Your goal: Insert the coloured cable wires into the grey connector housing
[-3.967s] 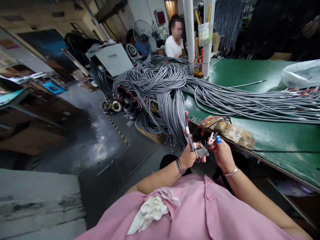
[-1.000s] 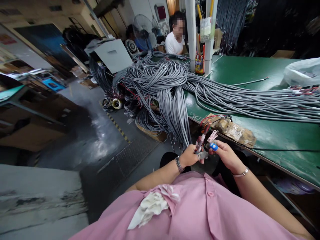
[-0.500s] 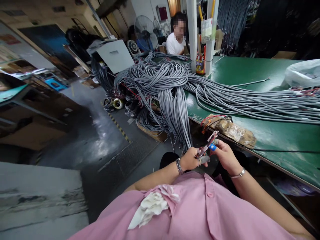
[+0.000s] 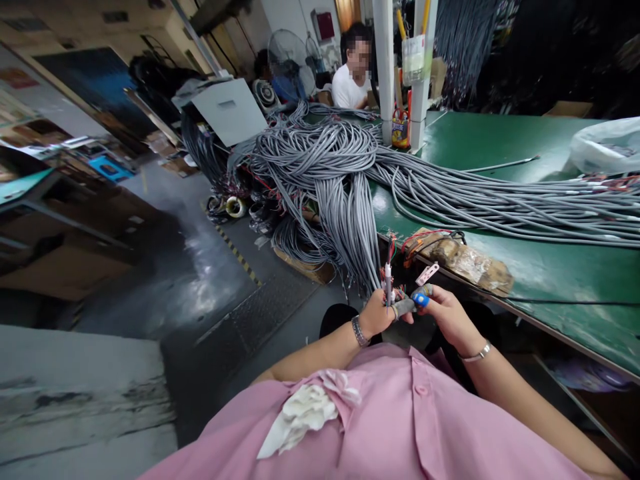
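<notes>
The left hand (image 4: 377, 315) is closed around the grey cable end (image 4: 389, 280), near the table edge. Its coloured wires (image 4: 391, 247) are already exposed; tips appear unjoined. The right hand (image 4: 449, 319) is nearly pinched shut; its grip cannot be determined. The pink clip (image 4: 428, 273) sits just beside.

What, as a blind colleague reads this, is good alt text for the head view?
A person's left hand grips a slim grey cable with coloured wire ends, close to the right hand, which wears a blue wrap. Long grey cables heap across a glossy green tabletop; a white-shirted co-worker is beyond.
</notes>
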Motion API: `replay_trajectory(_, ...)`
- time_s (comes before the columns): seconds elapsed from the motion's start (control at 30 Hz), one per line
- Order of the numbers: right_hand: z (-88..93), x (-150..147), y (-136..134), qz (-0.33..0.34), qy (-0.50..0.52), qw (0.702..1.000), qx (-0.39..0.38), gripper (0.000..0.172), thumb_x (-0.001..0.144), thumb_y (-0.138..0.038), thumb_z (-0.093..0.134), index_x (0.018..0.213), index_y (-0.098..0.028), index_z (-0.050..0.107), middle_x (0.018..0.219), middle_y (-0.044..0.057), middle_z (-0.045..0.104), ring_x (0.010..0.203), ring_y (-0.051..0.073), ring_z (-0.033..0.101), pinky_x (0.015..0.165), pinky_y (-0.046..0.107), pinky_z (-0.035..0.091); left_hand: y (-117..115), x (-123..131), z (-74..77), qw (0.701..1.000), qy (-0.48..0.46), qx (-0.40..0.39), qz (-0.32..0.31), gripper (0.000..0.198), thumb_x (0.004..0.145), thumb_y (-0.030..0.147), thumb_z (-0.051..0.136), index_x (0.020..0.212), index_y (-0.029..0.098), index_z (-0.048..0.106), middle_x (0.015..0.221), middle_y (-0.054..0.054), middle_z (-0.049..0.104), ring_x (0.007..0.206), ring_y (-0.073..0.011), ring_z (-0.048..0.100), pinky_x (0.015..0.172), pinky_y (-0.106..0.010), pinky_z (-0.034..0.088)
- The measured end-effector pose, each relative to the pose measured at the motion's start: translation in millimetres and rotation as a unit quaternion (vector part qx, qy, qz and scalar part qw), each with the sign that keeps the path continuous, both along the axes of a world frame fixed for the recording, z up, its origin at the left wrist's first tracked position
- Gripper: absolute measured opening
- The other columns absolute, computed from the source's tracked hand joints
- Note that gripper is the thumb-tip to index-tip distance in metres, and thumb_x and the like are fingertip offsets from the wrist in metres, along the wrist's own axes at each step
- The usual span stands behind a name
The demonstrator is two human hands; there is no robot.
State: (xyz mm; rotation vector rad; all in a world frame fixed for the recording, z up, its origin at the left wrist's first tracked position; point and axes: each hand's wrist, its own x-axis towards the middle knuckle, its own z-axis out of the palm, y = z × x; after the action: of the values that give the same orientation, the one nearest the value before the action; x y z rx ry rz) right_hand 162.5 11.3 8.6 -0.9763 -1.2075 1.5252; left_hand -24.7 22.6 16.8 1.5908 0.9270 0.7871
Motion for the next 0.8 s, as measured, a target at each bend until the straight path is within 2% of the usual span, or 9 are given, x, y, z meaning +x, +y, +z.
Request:
replay_trajectory(0.13, 9.2, -8, 2, 0.049, -0.027, 0.998, 0.038, 0.023, 0.086, -0.041, 0.063, 0.079, -0.020, 0.062, 0.060, 0.001, 0.066, 0.060, 0.017, 0.060, 0.065, 0.032, 0.046, 3, -2, -1.8, 0.999, 0.017, 0.009, -0.047, 0.041, 0.086, 0.046, 0.060, 0.070, 0.010, 0.074, 0.068, -0.010, 0.072, 0.061, -0.0137, 0.060, 0.063, -0.024, 0.045)
replay_trajectory(0.2, 8.7, -12, 1, 0.038, -0.027, 0.998, 0.042, 0.023, 0.086, -0.043, 0.063, 0.081, -0.021, 0.061, 0.059, 0.000, 0.066, 0.054, 0.016, 0.059, 0.061, 0.032, 0.046, 5, -4, -1.1, 0.997, 0.033, 0.006, -0.073, 0.039, 0.084, 0.045, 0.063, 0.070, 0.010, 0.073, 0.068, -0.010, 0.072, 0.061, -0.0139, 0.061, 0.062, -0.023, 0.046)
replay_trajectory(0.27, 6.1, -15, 0, 0.009, -0.028, 0.998, 0.047, 0.023, 0.086, -0.044, 0.064, 0.082, -0.021, 0.061, 0.061, 0.000, 0.065, 0.051, 0.015, 0.057, 0.058, 0.031, 0.045, 5, -4, 0.5, 0.996, 0.047, -0.001, -0.074, 0.040, 0.083, 0.046, 0.063, 0.068, 0.010, 0.072, 0.064, -0.009, 0.071, 0.058, -0.0134, 0.060, 0.059, -0.023, 0.045)
replay_trajectory(0.33, 2.5, -14, -1, -0.016, -0.033, 0.998, 0.053, 0.024, 0.087, -0.044, 0.062, 0.081, -0.021, 0.062, 0.064, 0.000, 0.065, 0.056, 0.015, 0.057, 0.060, 0.030, 0.046, 5, -4, 2.0, 0.998, 0.049, -0.001, -0.047, 0.042, 0.084, 0.047, 0.061, 0.066, 0.010, 0.072, 0.061, -0.009, 0.070, 0.055, -0.0125, 0.058, 0.057, -0.022, 0.044)
replay_trajectory(0.47, -5.7, -8, -1, -0.040, -0.030, 0.998, 0.034, 0.026, 0.086, -0.045, 0.063, 0.084, -0.020, 0.064, 0.075, 0.001, 0.063, 0.066, 0.014, 0.056, 0.064, 0.028, 0.045, 4, -1, 1.8, 0.999, 0.003, -0.010, 0.049, 0.047, 0.086, 0.051, 0.057, 0.067, 0.010, 0.073, 0.062, -0.009, 0.070, 0.053, -0.0123, 0.057, 0.055, -0.023, 0.043)
replay_trajectory(0.57, -8.4, -8, -3, -0.055, -0.021, 0.998, 0.018, 0.025, 0.082, -0.043, 0.068, 0.087, -0.020, 0.063, 0.077, 0.001, 0.062, 0.067, 0.014, 0.054, 0.064, 0.027, 0.045, 4, 1, 1.0, 0.997, -0.009, -0.023, 0.072, 0.050, 0.086, 0.055, 0.056, 0.070, 0.011, 0.074, 0.062, -0.009, 0.069, 0.054, -0.0130, 0.058, 0.054, -0.023, 0.043)
replay_trajectory(0.7, -3.2, -14, -4, -0.091, -0.027, 0.995, 0.042, 0.023, 0.083, -0.041, 0.068, 0.079, -0.020, 0.061, 0.070, -0.001, 0.061, 0.063, 0.013, 0.053, 0.061, 0.027, 0.043, 5, -1, 2.1, 0.999, 0.007, -0.024, 0.029, 0.051, 0.084, 0.057, 0.057, 0.072, 0.011, 0.076, 0.066, -0.010, 0.071, 0.057, -0.0131, 0.059, 0.057, -0.023, 0.045)
replay_trajectory(0.8, 1.2, -18, -2, -0.037, -0.018, 0.998, 0.048, 0.023, 0.085, -0.042, 0.065, 0.078, -0.021, 0.059, 0.061, -0.002, 0.061, 0.056, 0.014, 0.054, 0.059, 0.028, 0.041, 7, -5, 2.0, 0.999, 0.017, -0.017, -0.036, 0.048, 0.084, 0.055, 0.059, 0.075, 0.011, 0.076, 0.071, -0.010, 0.072, 0.064, -0.0146, 0.061, 0.062, -0.024, 0.047)
